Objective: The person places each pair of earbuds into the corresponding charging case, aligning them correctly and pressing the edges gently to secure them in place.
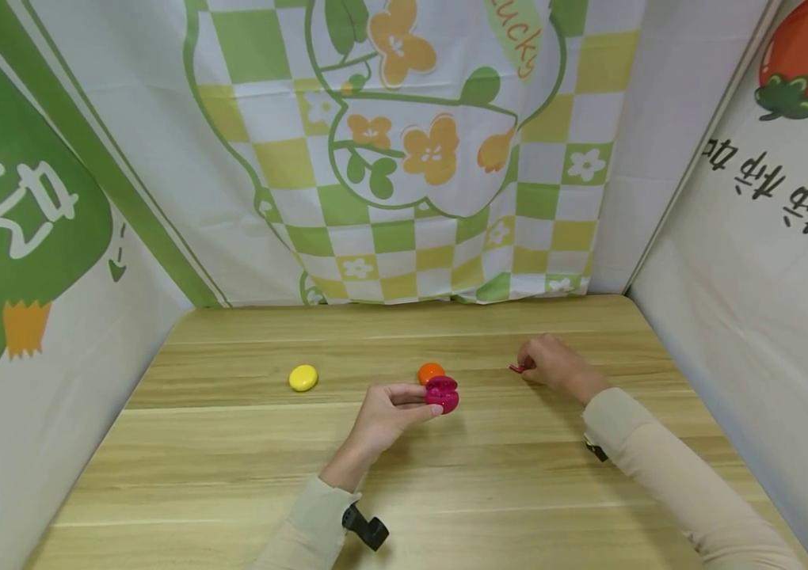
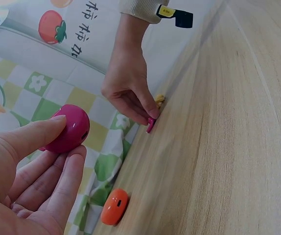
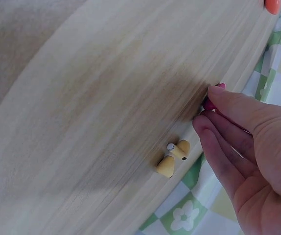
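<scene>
Head view: pale yellow-brown wood-grain tabletop point(image 1: 489, 491), grain running left to right, far corners rounded. White rear cloth point(image 1: 347, 261) printed with green-and-yellow checks and orange flowers meets the far edge. Left side, white cloth panel point(image 1: 90, 348) with a large green print; right side, white cloth panel point(image 1: 753, 261) with a red fruit print and dark characters.

On the wood: glossy round yellow case point(image 1: 303, 378) at left; glossy round orange case point(image 1: 428, 370) near the middle, partly covered by the magenta case.

Left hand point(image 1: 384, 416) pinches the small rounded magenta plastic case point(image 1: 443, 400) between thumb and fingers, lid raised, above the table. Right hand point(image 1: 554, 362), well apart to the right, low over the wood, has a small magenta earbud point(image 2: 151, 125) closed between thumb and fingertips. Two pale yellow earbuds point(image 3: 167, 166) lie on the wood near it.

Hard to make out: contents of the magenta case, too small from above; left wrist view gives only its outer shell. Whether the magenta earbud touches the wood, cannot tell. Pale yellow pair partly covered by the right thumb in left wrist view. Orange case cut by the right wrist frame's top edge; red fruit and rear lettering cropped above. Cream sleeves point(image 1: 689, 475) run out of frame below.
</scene>
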{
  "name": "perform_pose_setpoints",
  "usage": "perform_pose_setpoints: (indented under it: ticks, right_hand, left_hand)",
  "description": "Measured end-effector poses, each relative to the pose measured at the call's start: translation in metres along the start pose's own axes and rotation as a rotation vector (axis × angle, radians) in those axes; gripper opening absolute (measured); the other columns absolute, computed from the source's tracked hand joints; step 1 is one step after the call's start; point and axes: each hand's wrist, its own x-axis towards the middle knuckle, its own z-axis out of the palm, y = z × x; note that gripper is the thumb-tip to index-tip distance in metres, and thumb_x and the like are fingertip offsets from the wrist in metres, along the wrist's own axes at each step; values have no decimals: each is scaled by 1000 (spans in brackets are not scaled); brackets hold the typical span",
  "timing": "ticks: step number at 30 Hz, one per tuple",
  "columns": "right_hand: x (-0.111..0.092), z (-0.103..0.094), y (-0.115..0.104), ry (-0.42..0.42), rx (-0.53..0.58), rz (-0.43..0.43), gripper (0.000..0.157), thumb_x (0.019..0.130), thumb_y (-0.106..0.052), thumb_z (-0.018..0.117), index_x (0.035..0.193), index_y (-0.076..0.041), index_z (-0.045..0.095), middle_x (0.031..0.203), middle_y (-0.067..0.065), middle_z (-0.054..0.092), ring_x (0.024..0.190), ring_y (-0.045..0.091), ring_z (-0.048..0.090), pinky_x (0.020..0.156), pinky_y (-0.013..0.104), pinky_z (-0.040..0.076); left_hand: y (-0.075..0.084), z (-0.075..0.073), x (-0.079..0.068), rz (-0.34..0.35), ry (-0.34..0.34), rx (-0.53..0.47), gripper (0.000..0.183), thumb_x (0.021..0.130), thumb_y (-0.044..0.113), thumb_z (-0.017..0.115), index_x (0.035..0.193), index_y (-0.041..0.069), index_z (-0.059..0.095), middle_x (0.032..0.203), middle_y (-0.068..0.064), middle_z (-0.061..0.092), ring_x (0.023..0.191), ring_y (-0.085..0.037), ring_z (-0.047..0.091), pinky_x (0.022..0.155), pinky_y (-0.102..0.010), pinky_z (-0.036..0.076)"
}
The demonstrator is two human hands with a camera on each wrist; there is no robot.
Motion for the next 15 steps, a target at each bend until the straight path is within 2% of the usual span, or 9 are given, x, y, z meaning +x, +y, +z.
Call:
perform_pose_setpoints:
  ticks: [9,15]
  right_hand:
    - [4,3,2,-16,-24,13,12,89,-2,82,80,-8,78,81,1,75,72,9,62,65,27,55]
    - [4,-1,2,-12,-27,-29,11,89,-1,82,80,-7,79,83,3,77,73,10,66,64,27,57]
  left_hand:
    - [0,0,0,7,-2,-1,33,85,14,90,113,0,80,117,-16,80,101,-21,78,87,-29,64]
    - [0,0,0,5,0,-9,32,85,13,90,113,0,80,116,-16,80,100,-21,79,87,-28,64]
